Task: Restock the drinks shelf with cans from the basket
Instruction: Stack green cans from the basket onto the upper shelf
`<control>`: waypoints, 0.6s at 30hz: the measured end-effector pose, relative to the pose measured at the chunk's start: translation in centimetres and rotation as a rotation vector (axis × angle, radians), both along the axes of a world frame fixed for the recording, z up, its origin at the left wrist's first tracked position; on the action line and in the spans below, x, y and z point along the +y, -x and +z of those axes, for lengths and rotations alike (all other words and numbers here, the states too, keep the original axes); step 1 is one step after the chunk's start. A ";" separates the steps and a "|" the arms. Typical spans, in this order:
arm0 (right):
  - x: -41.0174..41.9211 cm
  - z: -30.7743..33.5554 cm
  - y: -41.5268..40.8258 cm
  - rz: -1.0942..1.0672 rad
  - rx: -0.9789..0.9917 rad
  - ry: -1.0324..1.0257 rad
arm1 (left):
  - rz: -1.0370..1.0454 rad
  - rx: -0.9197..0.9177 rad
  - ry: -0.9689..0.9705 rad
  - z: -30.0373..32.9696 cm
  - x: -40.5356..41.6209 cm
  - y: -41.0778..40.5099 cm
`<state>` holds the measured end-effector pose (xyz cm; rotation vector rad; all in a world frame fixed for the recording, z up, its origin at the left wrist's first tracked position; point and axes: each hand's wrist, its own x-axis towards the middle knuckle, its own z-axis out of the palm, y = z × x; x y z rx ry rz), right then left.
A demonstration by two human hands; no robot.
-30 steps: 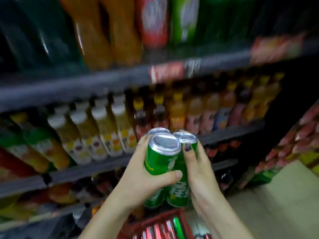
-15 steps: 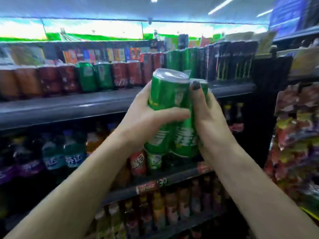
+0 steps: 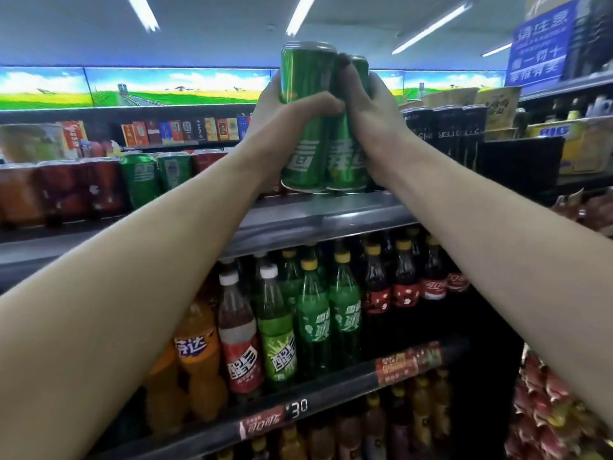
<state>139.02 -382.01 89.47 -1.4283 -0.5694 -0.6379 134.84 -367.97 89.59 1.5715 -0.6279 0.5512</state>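
Tall, slim green cans [image 3: 310, 117] with glossy metal walls and pale rims are pressed together upright in a tight cluster; two show clearly in front, and rims of more peek out behind at the bottom, though how many cannot be told. The left hand [image 3: 282, 111] wraps the left side of the cluster, thumb lying across the front of the nearest can. The right hand [image 3: 368, 114] clasps the right side, a dark-nailed finger laid up the seam between the two front cans. Both hands are closed firmly on the cans, bare forearms stretched up and forward.

The can bottoms hang just above the top shelf [image 3: 318, 214], a smooth grey metal ledge, directly below the hands. To the left of the left hand, shrink-wrapped packs of green and red cans [image 3: 139, 180] stand on that shelf; to the right of the right hand stand tall black cans [image 3: 444, 134]. Beneath the forearms, a lower shelf holds plastic bottles [image 3: 311, 313] in green, orange and dark cola, with a price strip [image 3: 275, 421] along its edge. Above the hands, fluorescent tubes [image 3: 431, 26] streak a pale ceiling, and a lit landscape banner [image 3: 132, 88] runs along the far wall. A blue sign [image 3: 539, 44] hangs up and right of the right hand.
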 end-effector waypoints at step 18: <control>-2.1 -3.1 -7.5 -0.058 0.164 -0.049 | -0.016 0.128 -0.101 -2.4 -2.9 -8.9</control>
